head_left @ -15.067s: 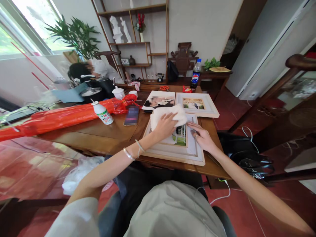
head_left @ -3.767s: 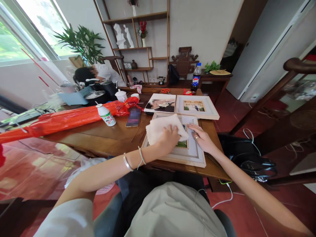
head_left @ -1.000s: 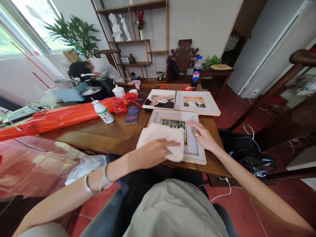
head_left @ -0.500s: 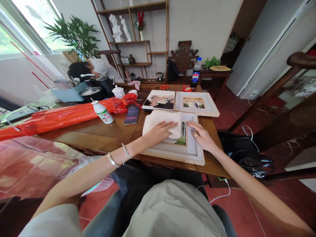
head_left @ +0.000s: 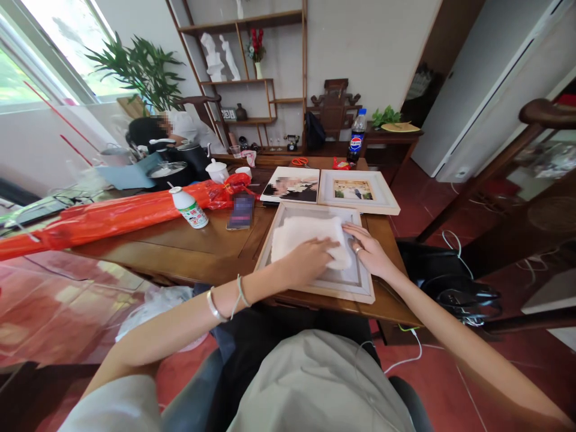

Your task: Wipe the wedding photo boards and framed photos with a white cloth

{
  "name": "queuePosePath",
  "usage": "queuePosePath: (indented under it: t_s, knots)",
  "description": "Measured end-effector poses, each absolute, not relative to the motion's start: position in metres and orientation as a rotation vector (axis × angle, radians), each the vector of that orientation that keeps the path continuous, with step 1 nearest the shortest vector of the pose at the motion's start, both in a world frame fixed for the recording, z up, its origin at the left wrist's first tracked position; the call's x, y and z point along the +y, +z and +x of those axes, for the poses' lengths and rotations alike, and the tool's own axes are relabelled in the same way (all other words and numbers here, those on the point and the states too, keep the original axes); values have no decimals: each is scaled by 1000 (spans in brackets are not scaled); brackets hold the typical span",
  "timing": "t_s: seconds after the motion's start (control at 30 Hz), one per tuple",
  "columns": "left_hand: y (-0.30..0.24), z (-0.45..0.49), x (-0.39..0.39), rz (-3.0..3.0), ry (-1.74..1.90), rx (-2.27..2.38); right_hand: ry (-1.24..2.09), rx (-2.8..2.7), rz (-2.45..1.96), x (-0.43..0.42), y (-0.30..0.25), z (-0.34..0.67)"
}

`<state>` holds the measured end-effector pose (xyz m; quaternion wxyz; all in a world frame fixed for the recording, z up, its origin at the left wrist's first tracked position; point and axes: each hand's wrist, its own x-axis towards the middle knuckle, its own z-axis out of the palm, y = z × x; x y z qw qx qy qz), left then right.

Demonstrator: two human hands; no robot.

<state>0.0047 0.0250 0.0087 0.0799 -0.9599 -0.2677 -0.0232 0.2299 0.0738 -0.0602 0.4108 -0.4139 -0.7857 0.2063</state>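
A white picture frame point(head_left: 361, 292) lies on the table in front of me, its middle covered by a folded white cloth point(head_left: 303, 231). My left hand point(head_left: 312, 261) presses on the cloth, fingers bent into it. At the frame's right side my right hand point(head_left: 369, 251) rests on the border, fingers stretched out beside the cloth. Behind lie a second white frame point(head_left: 387, 201) with a small picture and, left of it, a photo panel point(head_left: 292, 186).
Left on the table point(head_left: 229, 258) are a phone point(head_left: 240, 213), a white bottle point(head_left: 189, 207) and a long red plastic-wrapped bundle point(head_left: 121, 213). Orange-handled scissors point(head_left: 300, 161) and a cola bottle point(head_left: 357, 138) stand farther back. A person point(head_left: 180, 124) sits beyond the pots.
My left hand and the cloth have slid right and toward me, covering the picture and baring the frame's left side. My right hand has stayed put.
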Motion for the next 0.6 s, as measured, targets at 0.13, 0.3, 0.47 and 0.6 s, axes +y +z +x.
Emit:
queuePosePath:
  t_s: [0.13, 0.3, 0.47, 0.6]
  knots:
    - [24, 16, -31, -3019, -148, -601, 534, -1983, -1028, 73, -58, 231]
    - [26, 24, -46, -2940, -153, -664, 536, -1984, -1032, 72, -57, 230]
    - [16, 15, -5, -2803, 22, -949, 519, -1960, -1071, 71, -58, 228]
    - [15, 4, 42, -2725, -89, -1111, 522, -1983, -1029, 72, -59, 229]
